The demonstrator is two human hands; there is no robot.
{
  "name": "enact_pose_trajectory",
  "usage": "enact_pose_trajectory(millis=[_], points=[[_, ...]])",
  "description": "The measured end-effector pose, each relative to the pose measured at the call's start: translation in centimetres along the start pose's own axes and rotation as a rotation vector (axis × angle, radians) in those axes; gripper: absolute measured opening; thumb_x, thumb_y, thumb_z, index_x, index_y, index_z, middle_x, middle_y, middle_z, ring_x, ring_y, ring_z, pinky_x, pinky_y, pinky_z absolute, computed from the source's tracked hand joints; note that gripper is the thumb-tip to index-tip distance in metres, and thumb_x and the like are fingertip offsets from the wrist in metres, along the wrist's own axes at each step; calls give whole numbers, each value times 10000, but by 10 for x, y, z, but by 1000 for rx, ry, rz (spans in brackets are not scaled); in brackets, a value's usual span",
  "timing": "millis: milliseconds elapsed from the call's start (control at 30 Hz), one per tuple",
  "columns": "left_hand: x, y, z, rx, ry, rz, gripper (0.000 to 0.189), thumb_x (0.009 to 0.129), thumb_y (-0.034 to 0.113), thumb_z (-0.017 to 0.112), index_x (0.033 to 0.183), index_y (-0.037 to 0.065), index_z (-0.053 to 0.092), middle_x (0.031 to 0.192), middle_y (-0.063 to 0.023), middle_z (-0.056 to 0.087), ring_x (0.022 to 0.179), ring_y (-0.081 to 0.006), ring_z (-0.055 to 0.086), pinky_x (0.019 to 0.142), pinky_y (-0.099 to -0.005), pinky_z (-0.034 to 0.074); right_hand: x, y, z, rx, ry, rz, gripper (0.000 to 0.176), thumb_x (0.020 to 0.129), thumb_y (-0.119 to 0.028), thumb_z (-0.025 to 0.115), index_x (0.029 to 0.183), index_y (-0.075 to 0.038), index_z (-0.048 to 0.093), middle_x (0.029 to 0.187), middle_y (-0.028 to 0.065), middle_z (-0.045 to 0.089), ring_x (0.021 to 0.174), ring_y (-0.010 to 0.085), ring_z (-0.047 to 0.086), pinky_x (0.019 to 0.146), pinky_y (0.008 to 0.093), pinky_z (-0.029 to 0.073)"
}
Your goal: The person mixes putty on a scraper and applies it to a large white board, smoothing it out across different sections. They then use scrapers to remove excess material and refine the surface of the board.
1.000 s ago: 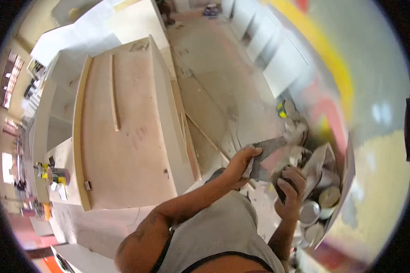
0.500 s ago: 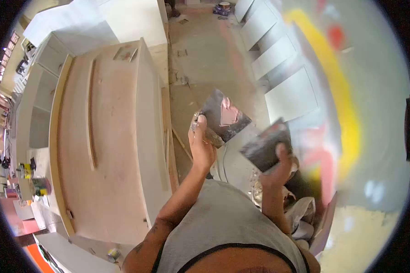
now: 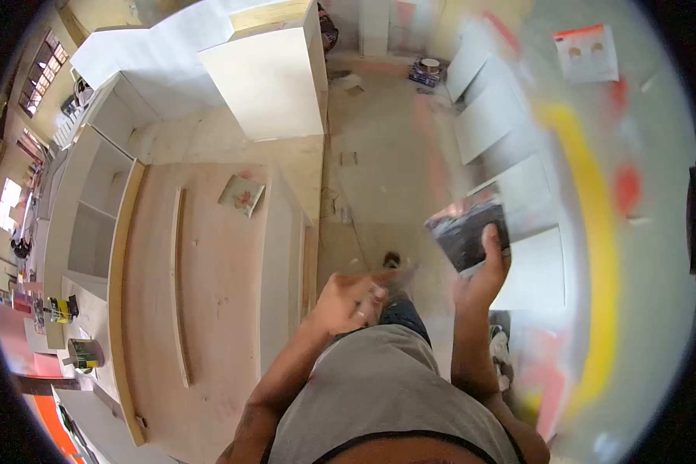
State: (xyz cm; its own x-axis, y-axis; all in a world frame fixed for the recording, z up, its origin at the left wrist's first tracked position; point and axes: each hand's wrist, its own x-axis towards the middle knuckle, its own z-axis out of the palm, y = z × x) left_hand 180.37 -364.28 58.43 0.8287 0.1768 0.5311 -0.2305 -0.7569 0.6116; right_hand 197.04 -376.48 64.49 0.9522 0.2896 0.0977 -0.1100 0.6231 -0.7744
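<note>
My left hand [image 3: 350, 301], low in front of my body, is closed round a dark flat putty scraper [image 3: 398, 278]. That scraper is turned nearly edge-on and blurred, so its face is hidden. Further right, my right hand [image 3: 487, 271] grips a second dark, squarish putty scraper [image 3: 469, 236], thumb on its face. Pinkish filler shows along its upper edge. The two scrapers are apart. Beyond my right hand are white cabinet panels [image 3: 530, 267] along the wall.
A long wooden cabinet panel [image 3: 220, 309] lies at left, with a wood strip [image 3: 179, 286] and a small stained sheet [image 3: 241, 195] on it. Open cans [image 3: 85, 353] stand at far left. The wall at right bears a yellow painted band [image 3: 591, 201]. A box [image 3: 425, 71] sits on the far floor.
My left hand has come down toward my body and its scraper has turned edge-on. My right hand and scraper have moved up and slightly right. The view has shifted forward.
</note>
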Motion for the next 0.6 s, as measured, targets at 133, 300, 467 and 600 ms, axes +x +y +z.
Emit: enact_pose_trajectory(millis=[133, 300, 467, 600], points=[[69, -58, -10, -1587, 636, -789, 416, 958, 333, 522, 1252, 44, 460, 1076, -123, 599, 885, -266, 648, 661, -387, 555, 73, 59, -2, -428, -329, -354, 319, 877, -160, 645, 1157, -22, 584, 998, 112, 618, 934, 266, 602, 863, 395, 476], [152, -156, -25, -1580, 837, -947, 428, 862, 264, 630, 1194, 16, 521, 1012, -117, 637, 891, -247, 652, 665, -358, 555, 179, 120, 87, -381, -1401, -748, 164, 828, -99, 713, 957, -84, 613, 1029, 119, 555, 958, 318, 567, 888, 391, 472], [208, -241, -73, -1116, 709, -740, 363, 837, 165, 634, 1130, -39, 571, 970, -99, 649, 876, -193, 641, 727, -326, 537, 317, 223, 128, -995, -1303, -465, 545, 709, -49, 727, 1211, -145, 538, 1199, 130, 505, 1152, 366, 489, 978, 432, 432], [275, -273, -118, -1205, 993, -895, 280, 872, 166, 620, 1068, -32, 603, 943, -96, 637, 788, -161, 626, 609, -256, 486, 393, 198, 216, -891, -1480, -857, 452, 771, -132, 692, 1190, -159, 526, 1158, 94, 519, 1110, 313, 508, 986, 431, 427]])
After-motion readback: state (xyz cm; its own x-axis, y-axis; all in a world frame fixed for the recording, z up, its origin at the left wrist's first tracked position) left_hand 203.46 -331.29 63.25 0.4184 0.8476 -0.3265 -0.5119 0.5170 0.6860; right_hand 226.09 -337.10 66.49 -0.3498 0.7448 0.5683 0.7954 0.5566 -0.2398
